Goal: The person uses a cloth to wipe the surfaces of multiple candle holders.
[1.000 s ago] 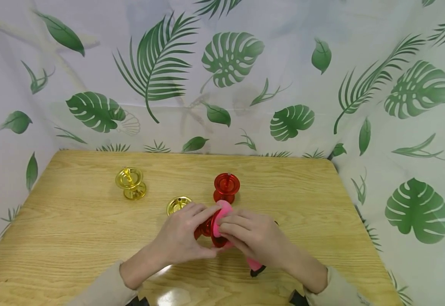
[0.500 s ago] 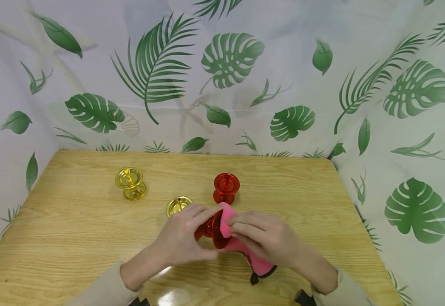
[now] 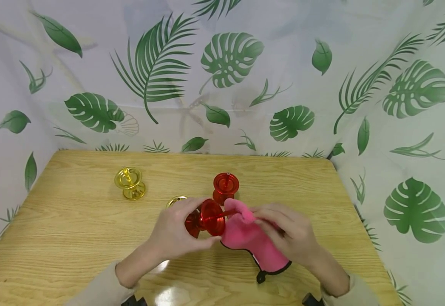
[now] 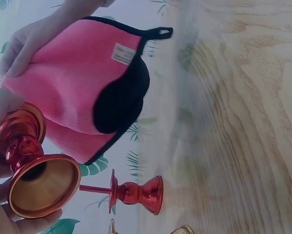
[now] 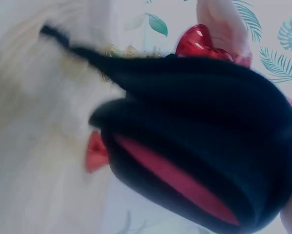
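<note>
My left hand (image 3: 170, 233) grips a shiny red candle holder (image 3: 212, 217) around its stem and base, tilted so its dish faces right. A thin spike sticks out from the dish. With its fingertips my right hand (image 3: 288, 233) pinches a pink cloth (image 3: 258, 246) with black edging, a fold of it at the spike's tip. The cloth's lower part hangs down to the right of the dish. In the left wrist view the holder's hollow base (image 4: 46, 187) shows, and the cloth (image 4: 73, 78) has a white label and a black loop. Its black side (image 5: 199, 112) fills the right wrist view.
A second red candle holder (image 3: 226, 187) stands upright just behind the hands. One gold candle holder (image 3: 129, 183) is at the back left; another gold one (image 3: 174, 200) is partly hidden behind my left hand. Leaf-patterned fabric (image 3: 230, 123) surrounds the wooden table (image 3: 73, 229).
The right hand has drawn the cloth right, out of the dish and onto the spike. The left hand has turned the dish more toward the camera, so its inside and spike show.
</note>
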The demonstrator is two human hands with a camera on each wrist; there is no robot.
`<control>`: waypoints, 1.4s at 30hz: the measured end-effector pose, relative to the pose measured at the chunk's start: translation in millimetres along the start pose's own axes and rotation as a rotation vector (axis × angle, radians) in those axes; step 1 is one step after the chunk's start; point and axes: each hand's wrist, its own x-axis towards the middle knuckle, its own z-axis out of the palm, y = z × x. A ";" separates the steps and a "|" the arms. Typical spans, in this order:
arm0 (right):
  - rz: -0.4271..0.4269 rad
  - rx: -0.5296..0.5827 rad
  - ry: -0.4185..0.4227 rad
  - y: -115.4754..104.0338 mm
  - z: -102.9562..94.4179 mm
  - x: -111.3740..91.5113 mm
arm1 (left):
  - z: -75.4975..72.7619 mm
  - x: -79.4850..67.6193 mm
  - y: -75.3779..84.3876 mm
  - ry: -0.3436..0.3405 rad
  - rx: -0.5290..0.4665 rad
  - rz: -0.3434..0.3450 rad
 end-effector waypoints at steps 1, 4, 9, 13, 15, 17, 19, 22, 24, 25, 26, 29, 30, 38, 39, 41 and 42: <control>-0.001 -0.002 0.011 0.4 1.7 -1.8 | -0.1 0.5 0.8 0.006 -0.018 -0.020; 0.003 -0.003 0.029 0.3 9.0 -7.0 | 0.5 2.0 2.7 0.017 -0.050 -0.051; 0.001 -0.012 0.025 -0.8 24.7 -14.5 | 6.0 3.9 5.7 0.006 -0.042 -0.044; 0.009 -0.003 0.034 -1.7 34.5 -18.0 | 10.3 4.0 6.0 -0.001 0.000 -0.030; 0.031 -0.012 0.041 -2.4 37.5 -18.9 | 10.7 3.9 5.5 -0.007 0.000 -0.033; 0.053 -0.017 0.042 -3.2 39.3 -19.6 | 10.6 3.7 5.2 -0.018 -0.007 -0.039; 0.075 -0.020 0.039 -3.7 40.3 -20.3 | 10.3 3.5 4.9 -0.032 -0.020 -0.043; 0.105 -0.016 0.036 -4.4 41.4 -21.3 | 10.3 3.1 4.9 -0.061 -0.044 -0.041; 0.121 -0.018 0.038 -4.7 42.0 -22.1 | 10.6 2.7 4.8 -0.078 -0.054 -0.036; 0.128 -0.018 0.040 -4.8 42.2 -22.5 | 10.6 2.4 4.7 -0.085 -0.059 -0.034; 0.132 -0.017 0.043 -4.9 42.5 -22.8 | 10.6 2.1 4.5 -0.093 -0.061 -0.032; 0.137 -0.019 0.046 -5.0 42.6 -23.6 | 10.0 1.6 4.4 -0.093 -0.026 -0.019; 0.138 -0.020 0.041 -5.2 42.6 -23.8 | 9.5 1.6 4.6 -0.090 -0.002 -0.011; 0.197 -0.032 -0.056 -13.7 44.8 -22.2 | 7.3 4.2 6.7 -0.037 0.258 0.104; 0.211 -0.028 -0.063 -15.2 45.1 -21.3 | 7.5 4.4 6.7 -0.031 0.287 0.117; 0.241 -0.015 -0.068 -17.7 46.2 -19.1 | 8.3 4.6 6.5 -0.023 0.327 0.136; 0.257 -0.008 -0.068 -18.7 46.5 -17.9 | 8.7 4.6 6.5 -0.019 0.340 0.144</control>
